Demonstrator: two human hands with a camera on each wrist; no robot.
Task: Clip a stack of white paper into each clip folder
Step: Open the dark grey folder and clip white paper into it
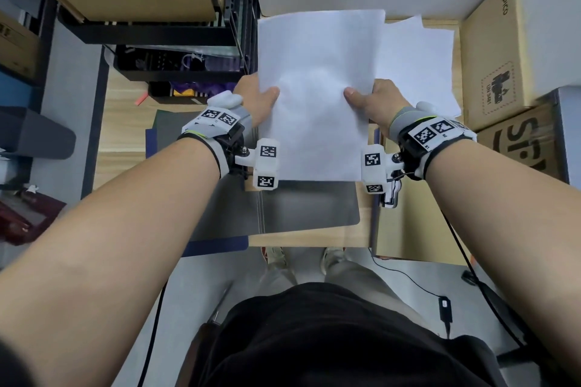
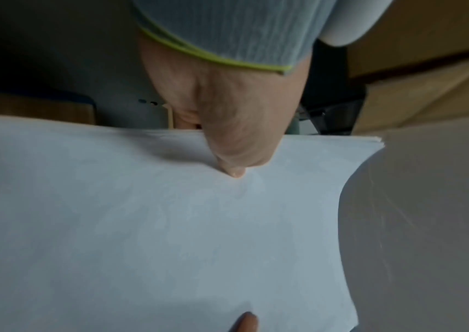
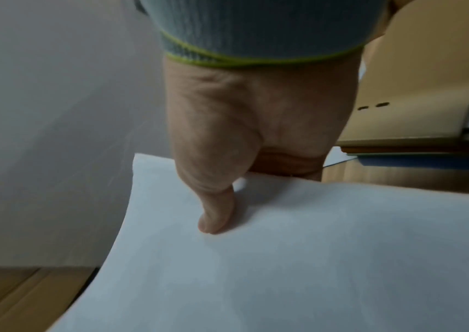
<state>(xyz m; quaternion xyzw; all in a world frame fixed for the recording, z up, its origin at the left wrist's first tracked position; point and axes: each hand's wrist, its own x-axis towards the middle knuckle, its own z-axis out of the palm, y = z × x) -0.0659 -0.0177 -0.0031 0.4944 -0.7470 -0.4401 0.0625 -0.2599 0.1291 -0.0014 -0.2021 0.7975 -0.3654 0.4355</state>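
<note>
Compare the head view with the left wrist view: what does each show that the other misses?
Only the head view shows the right hand, the loose white sheets lying further right, and the open grey clip folder beneath. Only the left wrist view shows the layered sheet edges at the stack's corner. Both show the left hand with its thumb on top of the held stack of white paper, pinching its side edge.
</note>
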